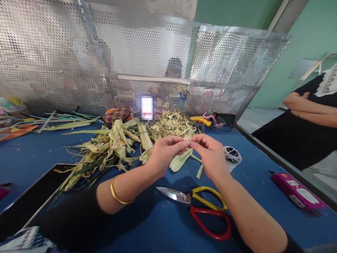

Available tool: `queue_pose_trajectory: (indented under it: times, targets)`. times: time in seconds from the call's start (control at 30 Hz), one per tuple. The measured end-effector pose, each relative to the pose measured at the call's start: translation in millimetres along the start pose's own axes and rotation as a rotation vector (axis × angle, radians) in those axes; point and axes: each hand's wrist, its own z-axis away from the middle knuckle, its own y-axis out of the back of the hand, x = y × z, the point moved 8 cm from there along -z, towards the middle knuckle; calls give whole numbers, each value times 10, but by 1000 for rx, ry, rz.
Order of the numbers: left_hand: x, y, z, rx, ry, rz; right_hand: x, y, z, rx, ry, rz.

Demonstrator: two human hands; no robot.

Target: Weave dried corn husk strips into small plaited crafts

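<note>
My left hand (164, 153) and my right hand (210, 154) meet above the table, thumbs and fingertips pinched together. Between them is a small pale piece of corn husk (187, 138), mostly covered by the fingers. Below the hands shows a broader pale green husk strip (181, 160); whether it hangs from the fingers or lies on the table I cannot tell. Scissors (179, 195) with one yellow and one red handle lie closed on the blue table just under my hands. A heap of corn husks (116, 144) spreads left of my hands, and shredded scraps (172, 123) are piled behind them.
A lit phone (146, 107) stands before the perforated metal screen (223, 56). Right of my hands is a roll of white cord (233, 154); a purple packet (297, 191) lies farther right. A black tray (34, 189) sits at left. A person with folded arms (310, 105) stands at right.
</note>
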Motion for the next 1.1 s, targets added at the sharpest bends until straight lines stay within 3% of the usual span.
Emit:
queue_pose_trajectory:
  times: [0.13,0.37,0.5,0.57,0.7,0.77,0.9,1.1]
  targets:
    - [-85,70,21,108,50,62,53,-50,52,19,-5,9]
    - [-109,73,0,90,63,39,80,-50,47,54,28,148]
    - [-110,148,-65,134,73,53,-95,0,23,-94,64,334]
    - [-103,187,-112,140,88,77,-207,54,126,-205,121,544]
    - [-89,260,-187,149,116,128,-10,126,663,-625,5,907]
    - [-87,270,-203,142,122,143,130,195,944,-734,-56,999]
    - [-100,227,-199,93,130,160,277,192,1225,-790,-44,1133]
    - [-112,204,-186,67,150,181,314,84,1262,-834,-2,1248]
